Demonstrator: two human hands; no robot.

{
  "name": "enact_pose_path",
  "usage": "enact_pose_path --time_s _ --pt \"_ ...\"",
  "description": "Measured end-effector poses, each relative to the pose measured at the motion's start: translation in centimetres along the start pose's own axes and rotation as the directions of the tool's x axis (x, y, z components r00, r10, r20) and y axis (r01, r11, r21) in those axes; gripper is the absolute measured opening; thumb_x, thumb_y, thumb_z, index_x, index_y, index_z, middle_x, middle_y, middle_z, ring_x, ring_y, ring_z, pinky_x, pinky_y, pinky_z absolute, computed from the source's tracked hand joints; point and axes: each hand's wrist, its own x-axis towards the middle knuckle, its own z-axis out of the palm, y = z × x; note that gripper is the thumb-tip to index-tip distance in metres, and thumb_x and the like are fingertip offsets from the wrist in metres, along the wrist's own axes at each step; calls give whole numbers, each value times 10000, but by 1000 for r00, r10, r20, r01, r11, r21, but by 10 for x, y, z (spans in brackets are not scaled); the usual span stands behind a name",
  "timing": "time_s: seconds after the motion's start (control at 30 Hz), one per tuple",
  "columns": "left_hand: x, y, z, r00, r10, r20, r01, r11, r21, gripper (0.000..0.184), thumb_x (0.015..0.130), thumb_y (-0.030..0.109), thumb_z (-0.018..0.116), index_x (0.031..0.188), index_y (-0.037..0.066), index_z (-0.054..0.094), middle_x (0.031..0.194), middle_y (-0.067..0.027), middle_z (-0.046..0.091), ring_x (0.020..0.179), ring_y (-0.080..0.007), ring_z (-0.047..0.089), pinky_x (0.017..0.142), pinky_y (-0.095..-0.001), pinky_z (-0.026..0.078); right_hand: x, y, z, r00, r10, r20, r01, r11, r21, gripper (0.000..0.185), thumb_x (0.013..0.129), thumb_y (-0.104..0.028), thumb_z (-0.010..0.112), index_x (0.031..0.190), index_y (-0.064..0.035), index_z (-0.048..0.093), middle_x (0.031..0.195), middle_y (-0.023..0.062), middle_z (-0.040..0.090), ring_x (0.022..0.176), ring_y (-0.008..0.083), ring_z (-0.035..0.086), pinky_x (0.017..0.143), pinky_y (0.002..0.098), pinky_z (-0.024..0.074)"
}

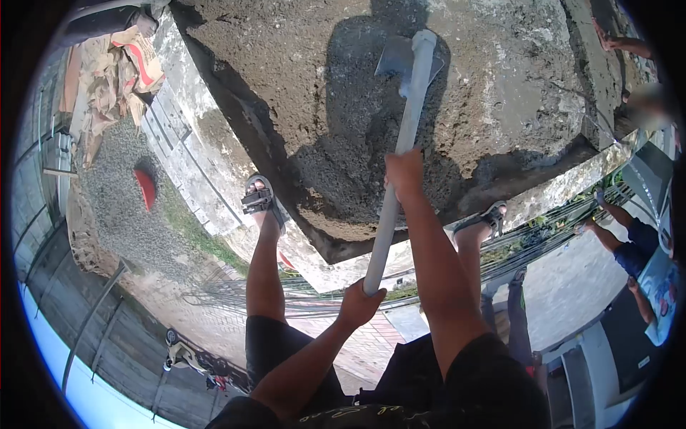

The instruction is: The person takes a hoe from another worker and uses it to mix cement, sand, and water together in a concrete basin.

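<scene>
Both my hands grip a long-handled hoe with a pale, thick handle (401,154). My left hand (359,304) is closed around its lower end, close to my body. Farther up, my right hand (405,174) wraps the handle near its middle. The hoe's metal blade (394,61) is at the far end, over the rough grey-brown mix (493,93) that lies inside a walled, box-like bed. Shadow makes it unclear whether the blade touches the mix.
My sandalled feet stand on the concrete rim (239,222) at either side of a corner. Torn paper sacks (107,93) lie left, near a gravel heap (121,186) with a red curved object (145,189). Cables (329,304) run below. Other people are at the right and top left.
</scene>
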Motion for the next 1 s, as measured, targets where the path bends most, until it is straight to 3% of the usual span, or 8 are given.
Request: enact_pose_path --time_s 0.07,0.13,0.23,0.3,0.37,0.43,0.73,1.0 --pt "-54 -54 27 975 -222 19 223 973 -61 351 851 300 727 878 -27 601 667 -134 630 608 -234 627 564 -377 478 -15 164 29 975 168 142 -109 929 -354 483 772 -74 629 1209 90 506 1202 324 604 1204 460 562 990 448 461" --pt "-84 -28 11 908 -406 107 418 898 -139 297 869 252 742 847 29 547 581 -14 531 444 -84 484 414 -283 402 -33 203 24 954 289 85 -243 906 -347 399 767 -77 628 1125 81 549 1050 293 656 984 416 678 821 459 544" --pt "-92 16 7 974 -219 60 220 975 -13 296 867 246 722 878 19 532 605 -48 564 474 -125 535 450 -308 436 -22 133 8 851 391 351 -365 921 -138 115 785 -67 609 746 24 551 571 149 551 477 278 596 442 435 485" --pt "-113 55 -6 984 -169 57 167 985 36 311 859 252 723 908 3 544 638 -76 595 519 -149 576 500 -328 478 -28 123 1 846 408 344 -423 905 -33 120 787 -63 606 728 17 540 563 139 535 455 267 567 431 428 476" --pt "-134 88 -29 940 -323 109 300 936 186 520 824 347 714 1053 -96 566 930 -287 673 928 -412 675 819 -457 524 -48 105 -12 824 449 346 -509 855 104 137 787 -51 604 699 4 514 548 120 502 425 244 515 415 416 462" --pt "-163 95 -38 921 -362 148 312 908 279 522 799 316 713 1066 -98 543 922 -295 678 897 -446 682 802 -481 545 -88 94 -35 799 480 361 -570 797 201 144 788 -32 599 697 -10 490 554 102 482 417 224 494 408 406 452" --pt "-165 -12 26 930 -368 20 310 811 495 368 817 227 669 1103 39 533 919 -252 687 886 -450 672 781 -532 545 -145 79 -111 949 281 145 -315 811 494 295 795 22 550 1027 -68 393 663 61 452 411 174 479 363 342 411" --pt "4 -32 82 1000 -15 -12 19 914 405 202 825 178 667 1001 92 615 962 -173 686 951 -401 653 799 -519 513 -87 34 -177 989 -10 -148 95 806 584 294 742 56 553 1004 -9 437 628 70 502 425 168 508 390 313 415"
